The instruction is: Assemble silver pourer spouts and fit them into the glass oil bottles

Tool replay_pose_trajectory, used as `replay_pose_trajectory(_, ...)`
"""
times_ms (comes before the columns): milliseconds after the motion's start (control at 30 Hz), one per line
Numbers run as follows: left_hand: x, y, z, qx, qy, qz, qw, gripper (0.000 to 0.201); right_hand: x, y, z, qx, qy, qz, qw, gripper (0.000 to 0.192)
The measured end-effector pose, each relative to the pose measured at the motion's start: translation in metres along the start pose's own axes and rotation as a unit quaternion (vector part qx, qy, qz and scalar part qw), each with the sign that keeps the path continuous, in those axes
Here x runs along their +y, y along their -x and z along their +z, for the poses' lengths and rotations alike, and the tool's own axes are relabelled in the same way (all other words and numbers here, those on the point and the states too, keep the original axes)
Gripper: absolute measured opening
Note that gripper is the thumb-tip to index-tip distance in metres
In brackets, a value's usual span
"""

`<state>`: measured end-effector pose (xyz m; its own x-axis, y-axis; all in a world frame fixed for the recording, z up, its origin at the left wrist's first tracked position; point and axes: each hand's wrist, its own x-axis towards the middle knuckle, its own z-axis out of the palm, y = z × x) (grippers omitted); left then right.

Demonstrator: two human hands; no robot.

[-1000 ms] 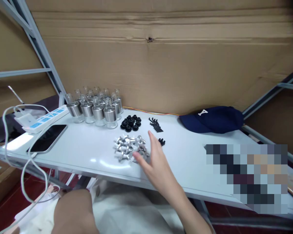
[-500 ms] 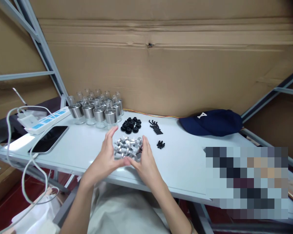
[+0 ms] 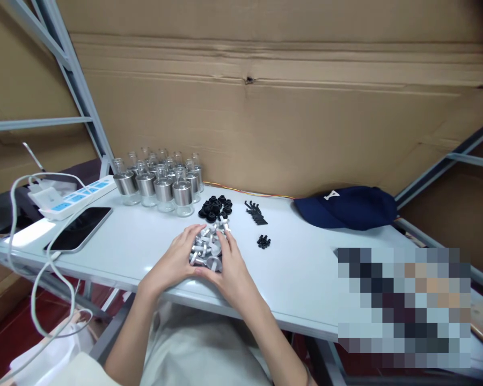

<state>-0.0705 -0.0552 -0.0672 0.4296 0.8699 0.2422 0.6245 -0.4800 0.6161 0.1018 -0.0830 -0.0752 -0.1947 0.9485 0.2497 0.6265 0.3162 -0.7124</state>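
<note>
A pile of silver metal pieces (image 3: pixel 207 244) with round discs and short stems lies near the table's front edge. My left hand (image 3: pixel 177 256) curls around its left side, and my right hand (image 3: pixel 234 264) presses in from the right, with the thumbs meeting at the front. Together they cup the pile, whose lower part is partly hidden by my fingers. Just behind it sit several black round caps (image 3: pixel 214 208), close to the rearmost silver pieces. Right of these lie thin black hooked pieces (image 3: pixel 256 213) and a small cluster of black bits (image 3: pixel 263 242).
Several glass bottles with steel bands (image 3: pixel 163 188) stand at the back left. A power strip (image 3: pixel 80 199), white cables and a phone (image 3: pixel 79 229) occupy the left end. On the right are a navy cap (image 3: pixel 348 208) and a blurred-out patch. Cardboard (image 3: pixel 265 123) rises behind.
Both hands have come down and closed in around the silver pieces, squeezing the pile narrower. Some pieces now reach up toward the black caps. The view has shifted slightly.
</note>
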Motion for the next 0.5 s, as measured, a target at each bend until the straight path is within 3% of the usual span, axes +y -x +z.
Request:
replay_pose_trajectory(133, -0.004, 0.001, 0.000, 0.004, 0.002, -0.020, 1.000, 0.088, -0.002, 0.004, -0.004, 0.005, -0.024, -0.009, 1.000, 0.098)
replay_pose_trajectory(233, -0.001, 0.003, 0.001, 0.010, 0.000, -0.032, 0.999, 0.094, -0.004, -0.002, -0.026, -0.030, -0.061, 0.001, 0.998, 0.095)
replay_pose_trajectory(367, 0.007, 0.005, 0.000, 0.020, -0.018, -0.030, 0.999, 0.100, 0.002, -0.035, -0.062, -0.049, -0.023, -0.057, 0.997, 0.072)
replay_pose_trajectory(500, 0.014, 0.005, 0.001, 0.020, -0.051, -0.032, 0.998, 0.099, 0.014, -0.069, -0.072, -0.116, 0.016, -0.108, 0.987, 0.069)
